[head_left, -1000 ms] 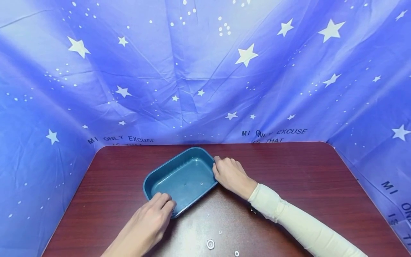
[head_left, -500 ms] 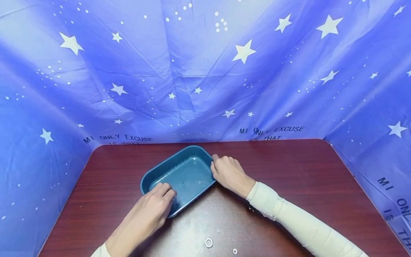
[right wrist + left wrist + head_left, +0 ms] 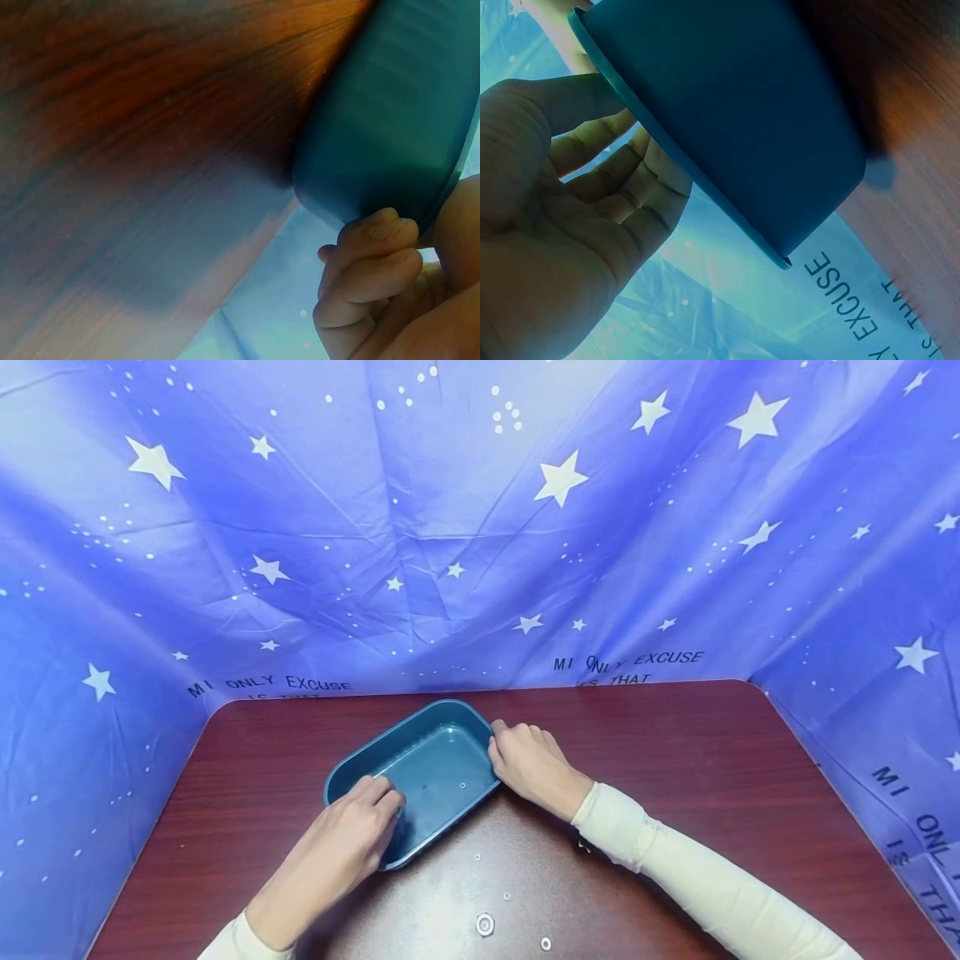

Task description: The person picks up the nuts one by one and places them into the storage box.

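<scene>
A teal plastic box [image 3: 442,810] stands angled on the table in the head view. My right hand [image 3: 536,764] grips its far right end, and curled fingers [image 3: 375,259] press its outer wall in the right wrist view. My left hand [image 3: 348,827] reaches over the near left end, its fingertips inside the box. A small metallic glint, apparently a nut [image 3: 400,813], shows at those fingertips, mostly hidden. In the left wrist view the thumb [image 3: 581,97] passes behind the rim. One small metal ring or nut [image 3: 462,786] lies on the box floor.
A larger hex nut [image 3: 485,925] and a smaller nut [image 3: 546,944] lie near the table's front. Two tiny rings [image 3: 477,857] lie between them and the box. Something small [image 3: 583,846] shows beneath the right sleeve. Star-patterned blue cloth [image 3: 420,527] hangs behind the dark red table [image 3: 675,760].
My left hand has moved from the near rim further over and into the box, the glint moving with it. My right hand keeps its grip. The whole view has shifted slightly.
</scene>
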`<state>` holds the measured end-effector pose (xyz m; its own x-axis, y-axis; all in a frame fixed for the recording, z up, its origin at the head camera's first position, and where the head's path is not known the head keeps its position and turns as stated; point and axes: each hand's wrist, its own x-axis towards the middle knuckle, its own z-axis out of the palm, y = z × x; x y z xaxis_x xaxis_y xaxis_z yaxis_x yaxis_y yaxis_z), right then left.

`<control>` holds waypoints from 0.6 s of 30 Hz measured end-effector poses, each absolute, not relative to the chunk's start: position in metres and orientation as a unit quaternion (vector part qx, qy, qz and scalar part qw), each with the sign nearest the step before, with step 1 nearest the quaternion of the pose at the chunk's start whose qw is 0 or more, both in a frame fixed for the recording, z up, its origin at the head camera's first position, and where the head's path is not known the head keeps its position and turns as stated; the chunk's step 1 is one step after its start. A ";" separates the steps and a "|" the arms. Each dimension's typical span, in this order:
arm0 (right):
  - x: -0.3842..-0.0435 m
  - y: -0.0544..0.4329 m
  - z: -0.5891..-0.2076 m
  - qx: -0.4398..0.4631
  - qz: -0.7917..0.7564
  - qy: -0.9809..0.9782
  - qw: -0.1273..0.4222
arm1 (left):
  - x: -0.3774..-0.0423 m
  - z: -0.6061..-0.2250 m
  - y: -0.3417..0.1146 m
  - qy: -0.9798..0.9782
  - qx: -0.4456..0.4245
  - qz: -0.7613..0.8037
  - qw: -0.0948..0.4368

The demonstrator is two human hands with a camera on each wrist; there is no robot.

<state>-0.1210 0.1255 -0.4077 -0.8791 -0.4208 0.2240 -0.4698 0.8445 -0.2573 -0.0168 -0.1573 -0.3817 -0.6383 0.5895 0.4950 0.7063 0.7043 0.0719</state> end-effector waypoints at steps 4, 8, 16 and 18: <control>-0.121 0.126 -0.408 0.232 0.153 -0.957 0.081 | -0.020 -0.381 -0.157 -0.894 -0.364 -0.133 0.223; -0.121 0.126 -0.408 0.233 0.152 -0.957 0.081 | -0.024 -0.381 -0.158 -0.896 -0.360 -0.133 0.224; -0.120 0.126 -0.408 0.235 0.154 -0.956 0.085 | -0.029 -0.383 -0.159 -0.900 -0.351 -0.130 0.225; -0.120 0.126 -0.408 0.235 0.154 -0.956 0.086 | -0.031 -0.383 -0.159 -0.900 -0.351 -0.129 0.225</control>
